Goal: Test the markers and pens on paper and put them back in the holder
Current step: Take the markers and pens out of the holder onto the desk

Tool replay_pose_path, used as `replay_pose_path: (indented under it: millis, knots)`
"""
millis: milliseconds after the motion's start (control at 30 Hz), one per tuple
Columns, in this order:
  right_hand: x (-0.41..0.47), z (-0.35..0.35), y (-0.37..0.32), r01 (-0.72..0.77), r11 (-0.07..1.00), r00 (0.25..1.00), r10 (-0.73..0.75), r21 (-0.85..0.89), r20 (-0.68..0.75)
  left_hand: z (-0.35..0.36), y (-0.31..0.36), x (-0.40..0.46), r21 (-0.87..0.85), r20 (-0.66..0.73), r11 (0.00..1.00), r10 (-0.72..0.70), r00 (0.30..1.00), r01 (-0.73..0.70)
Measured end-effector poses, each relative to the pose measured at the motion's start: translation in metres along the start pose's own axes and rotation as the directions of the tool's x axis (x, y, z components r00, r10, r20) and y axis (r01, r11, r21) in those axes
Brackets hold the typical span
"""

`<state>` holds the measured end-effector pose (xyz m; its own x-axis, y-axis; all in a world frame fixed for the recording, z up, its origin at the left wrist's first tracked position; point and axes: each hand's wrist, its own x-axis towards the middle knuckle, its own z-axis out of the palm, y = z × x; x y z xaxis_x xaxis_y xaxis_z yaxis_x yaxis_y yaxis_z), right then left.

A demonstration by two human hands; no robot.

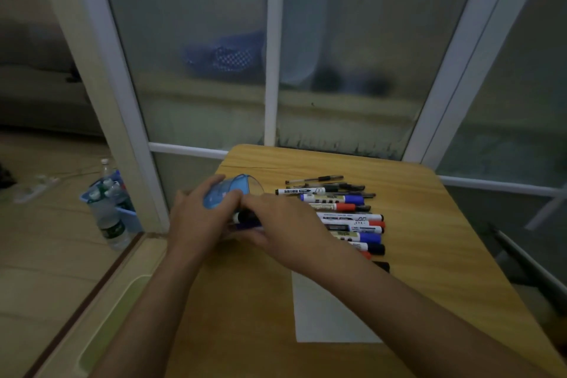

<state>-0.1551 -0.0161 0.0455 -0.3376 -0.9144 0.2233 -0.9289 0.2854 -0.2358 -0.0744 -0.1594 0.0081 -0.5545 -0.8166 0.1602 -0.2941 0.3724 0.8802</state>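
- A frosted glass door (pixel 199 40) with white frames filled the upper half of the frame, blurred shapes showing dimly behind it.
- The wooden table (pixel 429 255) took up the lower right, its far edge just in front of the door.
- A white sheet of paper (pixel 328 310) lay flat at the lower centre of the table, its upper left corner hidden under the right forearm.
- Markers and pens (pixel 346 218) lay in a loose row right of centre, side by side and touching, caps pointing right; the thin pens lay at the far end, the thick markers nearer, the nearest partly covered by the right wrist.
- On the floor at the left edge stood a blue bin (pixel 129 212) with water bottles (pixel 107 218) in and beside it.
- The blue translucent holder (pixel 227 193) lay tipped on its side at the table's left edge, mouth turned right toward the row.
- The left hand (pixel 196 218) curled round the holder from the left, gripping it.
- The right hand (pixel 282 224) had its fingers bent over a dark marker (pixel 245 218) just below the holder; whether it truly pinched it I could not tell.
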Motion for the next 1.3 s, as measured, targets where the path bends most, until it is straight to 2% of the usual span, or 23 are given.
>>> replay_pose_path:
  millis: [200,333,500,667,867,1067,1167,1300]
  knots:
    - [0.001,0.000,0.003,0.032,0.996,0.999,-0.032,0.077,-0.009,-0.002,0.006,-0.003,0.017,0.003,1.000,-0.004,1.000,0.004]
    - [-0.005,-0.002,0.007,-0.008,0.956,1.000,0.007,0.294,0.002,-0.001,0.006,-0.002,0.018,0.014,1.000,-0.018,1.000,0.018]
    - [-0.013,-0.014,0.019,-0.086,0.911,0.996,0.069,0.403,0.057,0.000,0.000,0.004,-0.006,0.004,1.000,0.001,1.000,-0.001]
    - [-0.022,-0.028,0.036,-0.232,0.764,0.973,0.186,0.602,0.140,0.005,0.006,-0.002,0.052,-0.004,0.999,0.011,1.000,-0.011]
    - [-0.029,-0.036,0.052,-0.325,0.684,0.945,0.264,0.654,0.194,0.008,0.010,-0.004,0.038,-0.012,0.999,0.006,1.000,-0.006]
    - [-0.042,-0.058,0.082,-0.388,0.530,0.915,0.319,0.754,0.247,0.005,-0.003,0.009,-0.036,-0.017,0.999,-0.029,0.999,0.028]
    - [-0.047,-0.071,0.114,-0.426,0.495,0.887,0.393,0.758,0.242,0.002,-0.010,0.013,-0.126,-0.013,0.991,-0.046,0.999,0.044]
    - [-0.046,-0.081,0.169,-0.458,0.498,0.836,0.523,0.737,0.166,-0.002,-0.009,0.015,-0.233,0.006,0.966,-0.116,0.993,0.115]
